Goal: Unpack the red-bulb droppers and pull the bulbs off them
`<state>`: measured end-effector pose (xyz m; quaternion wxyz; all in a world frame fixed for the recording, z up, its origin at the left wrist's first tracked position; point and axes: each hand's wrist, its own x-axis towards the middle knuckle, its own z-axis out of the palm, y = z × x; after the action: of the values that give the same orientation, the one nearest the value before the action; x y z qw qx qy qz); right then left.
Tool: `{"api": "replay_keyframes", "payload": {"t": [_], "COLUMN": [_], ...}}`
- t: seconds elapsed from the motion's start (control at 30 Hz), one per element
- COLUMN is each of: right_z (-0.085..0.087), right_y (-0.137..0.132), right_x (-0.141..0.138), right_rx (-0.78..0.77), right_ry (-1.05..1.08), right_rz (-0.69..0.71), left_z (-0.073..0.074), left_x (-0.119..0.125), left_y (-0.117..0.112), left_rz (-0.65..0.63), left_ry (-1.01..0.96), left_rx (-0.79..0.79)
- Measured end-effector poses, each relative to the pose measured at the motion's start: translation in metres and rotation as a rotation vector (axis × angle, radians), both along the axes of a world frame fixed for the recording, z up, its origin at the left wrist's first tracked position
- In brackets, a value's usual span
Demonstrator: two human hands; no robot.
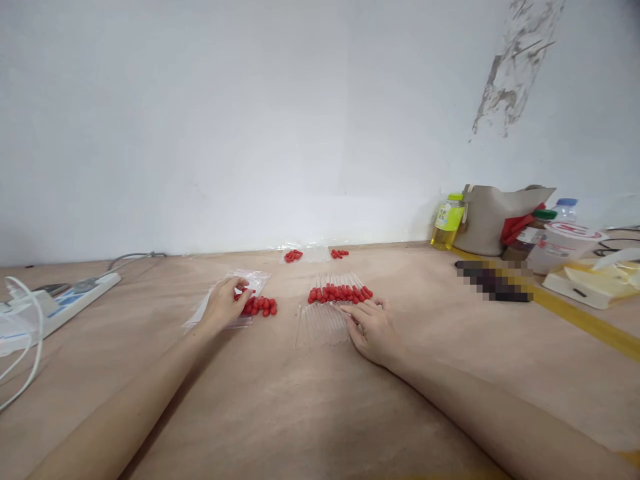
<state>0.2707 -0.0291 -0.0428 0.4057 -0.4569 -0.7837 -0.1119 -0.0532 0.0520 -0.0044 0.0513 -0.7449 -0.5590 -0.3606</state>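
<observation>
The small pieces (pixel 259 306) are bright red, the thin sticks (pixel 323 323) clear, and the table (pixel 270 400) light brown with faint streaks. The wall (pixel 250 120) is pale grey-blue, the power strip (pixel 65 307) white and blue, the bottle cap (pixel 455 197) lime green

Tabletop (pixel 290 333) is leaving a passage between red pieces (pixel 258 305) and red-tipped rods (pixel 341 293); power strip (pixel 75 303) is blocking far left.

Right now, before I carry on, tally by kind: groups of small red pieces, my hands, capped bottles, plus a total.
Red groups: 4 (left pile, right row, two back clusters)
Hands: 2 (left hand, right hand)
Bottles: 3 (yellow, dark, blue-capped)
Total: 9
Single red pieces overlap too much to count.
</observation>
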Motion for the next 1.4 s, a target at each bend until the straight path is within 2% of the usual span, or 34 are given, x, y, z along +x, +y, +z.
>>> {"api": "replay_keyframes", "payload": {"t": [0.13, 0.2, 0.27, 0.33, 0.47, 0.5, 0.6, 0.7, 0.83, 0.97, 1.13, 1.27, 1.4], "right_z": [-0.002, -0.001, 0.000, 0.001, 0.001, 0.001, 0.001, 0.001, 0.002, 0.004, 0.008, 0.008, 0.008], "right_y": [0.003, 0.003, 0.002, 0.002, 0.002, 0.002, 0.002, 0.003, 0.000, -0.004, -0.004, -0.001, 0.000], "right_x": [0.000, -0.001, -0.001, -0.002, -0.003, -0.002, -0.002, -0.004, -0.013, -0.024, -0.025, -0.018, -0.011], "right_rx": [0.035, 0.039, 0.036, 0.031, 0.010, 0.002, -0.024, -0.054, -0.132, -0.213, -0.312, -0.301, -0.261], "right_ry": [-0.018, -0.030, -0.042, -0.052, -0.066, -0.070, -0.090, -0.120, -0.123, -0.122, -0.100, -0.047, -0.067], "right_rz": [-0.013, -0.020, -0.024, -0.030, -0.034, -0.034, -0.041, -0.057, -0.064, -0.061, -0.028, -0.006, -0.053], "left_z": [-0.001, 0.002, 0.005, 0.006, -0.005, -0.010, -0.021, -0.026, -0.021, -0.016, -0.014, -0.016, -0.017], "left_x": [-0.001, 0.001, 0.009, 0.025, 0.067, 0.076, 0.093, 0.095, 0.089, 0.086, 0.087, 0.087, 0.089], "left_y": [0.001, -0.002, -0.010, -0.025, -0.066, -0.075, -0.089, -0.086, -0.076, -0.073, -0.073, -0.075, -0.072], "left_rz": [-0.013, 0.006, -0.003, -0.089, -0.345, -0.381, -0.381, -0.365, -0.425, -0.473, -0.455, -0.449, -0.424], "left_ry": [0.033, 0.028, 0.021, 0.027, 0.113, 0.150, 0.188, 0.179, 0.189, 0.221, 0.228, 0.213, 0.149], "left_rx": [-0.001, 0.057, 0.156, 0.212, 0.046, -0.032, -0.201, -0.321, -0.360, -0.355, -0.364, -0.340, -0.214]}}
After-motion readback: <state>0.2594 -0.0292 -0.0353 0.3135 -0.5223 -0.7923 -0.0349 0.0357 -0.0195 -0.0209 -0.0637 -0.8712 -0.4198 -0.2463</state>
